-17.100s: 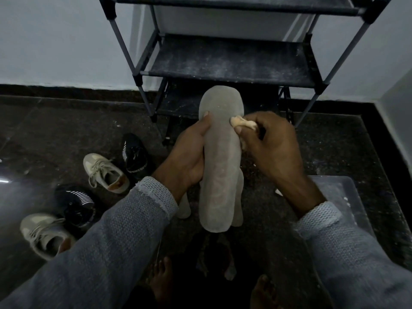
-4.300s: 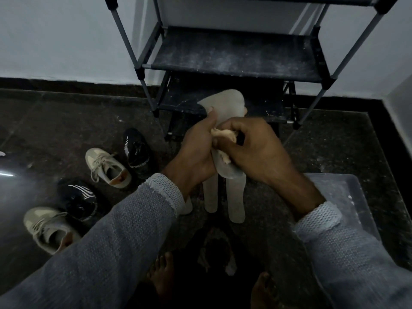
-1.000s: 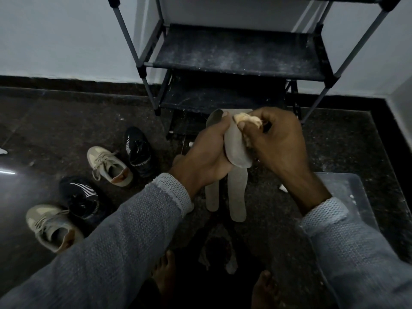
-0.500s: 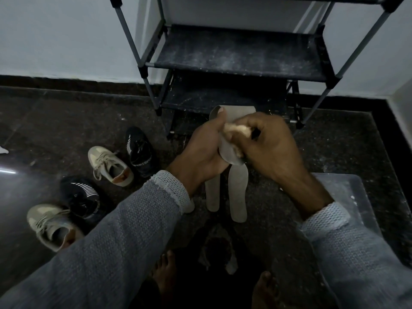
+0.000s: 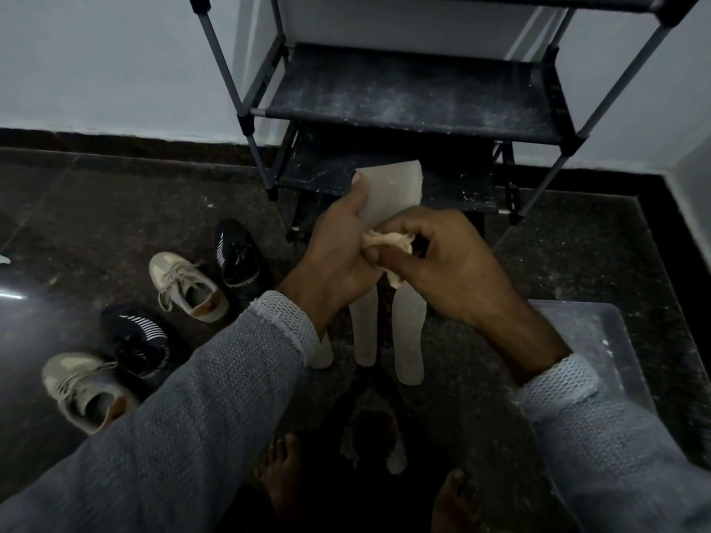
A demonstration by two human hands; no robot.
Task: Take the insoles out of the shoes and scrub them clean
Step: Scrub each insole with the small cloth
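Gripping a grey insole upright, left hand meets right hand, which pinches a cloth against it. Shoe rack close behind; three insoles lie below, shoes left, plastic tub right.

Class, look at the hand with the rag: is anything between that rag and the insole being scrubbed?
Nothing visible. The right hand presses the rag straight against the insole, which the left hand holds up above the floor.
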